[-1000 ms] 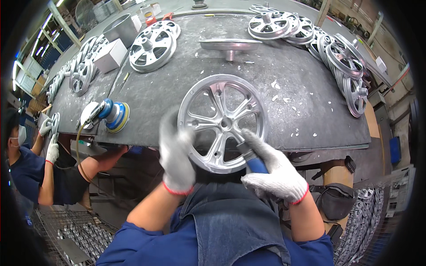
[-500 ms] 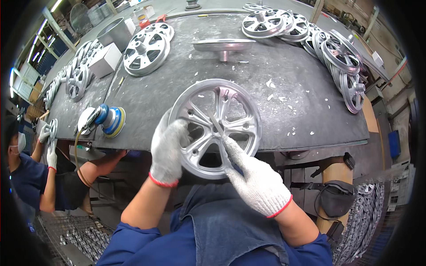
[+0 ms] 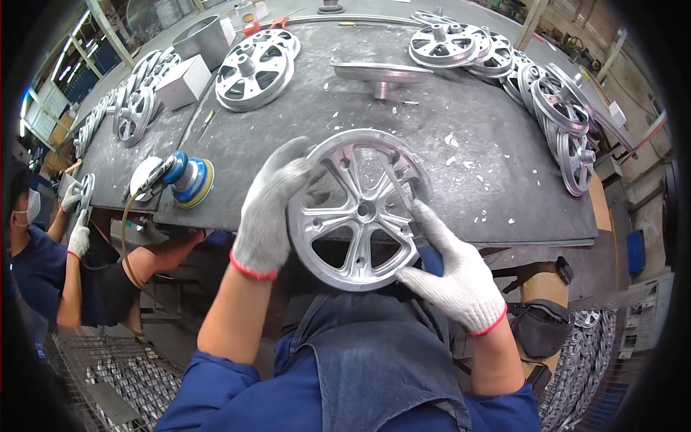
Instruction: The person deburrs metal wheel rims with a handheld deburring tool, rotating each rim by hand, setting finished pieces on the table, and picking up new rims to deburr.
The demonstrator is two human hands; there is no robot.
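Note:
A silver spoked metal wheel (image 3: 355,248) is held tilted at the table's near edge, its hub facing me. My gloved left hand (image 3: 268,205) grips its left rim, with some fingers showing through the opening behind it. My gloved right hand (image 3: 461,277) is closed on a slim metal file (image 3: 398,186), whose blade lies across the wheel's upper right opening. A bit of blue, apparently the handle, shows under the palm. The right thumb is by the lower right rim; I cannot tell whether it touches.
A blue air sander (image 3: 188,180) with a hose stands left on the dark table (image 3: 288,119). Another wheel (image 3: 381,72) lies hub-down ahead. Stacked wheels (image 3: 443,45) line the far right; more stand left by a white box (image 3: 183,83). A co-worker (image 3: 43,252) handles a wheel at left.
The wheel has turned in my hands. My left hand has shifted up along the rim with its fingers looser, and my right hand has carried the file rightward, from the hub to the upper right opening.

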